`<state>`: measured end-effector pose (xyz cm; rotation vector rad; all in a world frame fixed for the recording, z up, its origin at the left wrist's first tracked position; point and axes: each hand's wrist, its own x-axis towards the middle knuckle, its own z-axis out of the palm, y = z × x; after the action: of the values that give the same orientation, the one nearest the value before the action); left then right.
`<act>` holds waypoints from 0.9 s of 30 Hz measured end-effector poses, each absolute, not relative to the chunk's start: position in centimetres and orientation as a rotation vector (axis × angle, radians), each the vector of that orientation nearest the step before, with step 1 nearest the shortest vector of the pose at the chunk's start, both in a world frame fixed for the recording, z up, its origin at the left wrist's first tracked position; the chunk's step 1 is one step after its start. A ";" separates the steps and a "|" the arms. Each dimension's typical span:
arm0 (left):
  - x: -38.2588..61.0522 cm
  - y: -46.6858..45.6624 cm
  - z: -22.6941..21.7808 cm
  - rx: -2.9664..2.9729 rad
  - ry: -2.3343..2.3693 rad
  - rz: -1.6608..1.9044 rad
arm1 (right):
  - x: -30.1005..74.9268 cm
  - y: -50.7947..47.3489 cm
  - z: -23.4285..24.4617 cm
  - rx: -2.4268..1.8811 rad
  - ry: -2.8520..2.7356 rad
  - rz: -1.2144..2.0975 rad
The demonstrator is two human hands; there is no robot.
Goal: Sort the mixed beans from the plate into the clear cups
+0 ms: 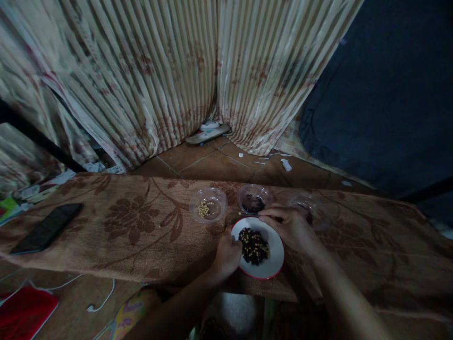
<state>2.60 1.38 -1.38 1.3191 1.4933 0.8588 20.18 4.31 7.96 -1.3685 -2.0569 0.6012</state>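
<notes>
The left hand (228, 254) is clamping the plate (276, 245) by its left rim, just this side of the bowls; a firm, level hold is serving those mixed grains (254, 246) best. At the far rim the right hand (289, 225) is arching over, fingers bunching narrow; whether they're pinching anything, I can't tell. Light, low fingertips are looking wise, the middle bowl (242, 200) standing just beyond, the left bowl (218, 210) holding pale grains (203, 209).

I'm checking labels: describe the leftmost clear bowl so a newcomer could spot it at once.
Start at the brown flowered cloth and find the red-rimmed white dish. Beyond it and to the left stands the leftmost clear bowl. It holds pale yellow grains, whereas the middle clear bowl holds dark bits.
</notes>
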 end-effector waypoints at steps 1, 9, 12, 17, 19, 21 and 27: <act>2.6 1.4 -1.3 1.323 1.474 0.854 | 19.3 5.0 8.3 -1.358 -2.068 0.558; 2.6 1.3 -1.5 1.278 1.482 0.848 | 14.4 9.2 8.3 -1.313 -2.266 0.379; 2.6 1.3 -1.4 1.287 1.463 0.875 | 15.6 8.1 8.1 -1.403 -2.165 0.429; 2.6 1.3 -1.2 1.270 1.467 0.878 | 20.0 4.2 7.9 -1.480 -1.981 0.515; 2.6 1.5 -1.3 1.254 1.486 0.877 | 21.8 2.8 7.2 -1.548 -1.961 0.589; 2.7 1.6 -1.4 1.245 1.472 0.897 | 23.2 2.0 6.3 -1.618 -2.052 0.646; 2.7 2.0 -1.6 1.219 1.492 0.842 | 24.9 1.9 4.9 -1.648 -2.201 0.610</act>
<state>2.73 1.96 -1.59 1.2190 1.4919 0.8418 24.88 1.93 4.94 -1.6482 -2.2014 0.6097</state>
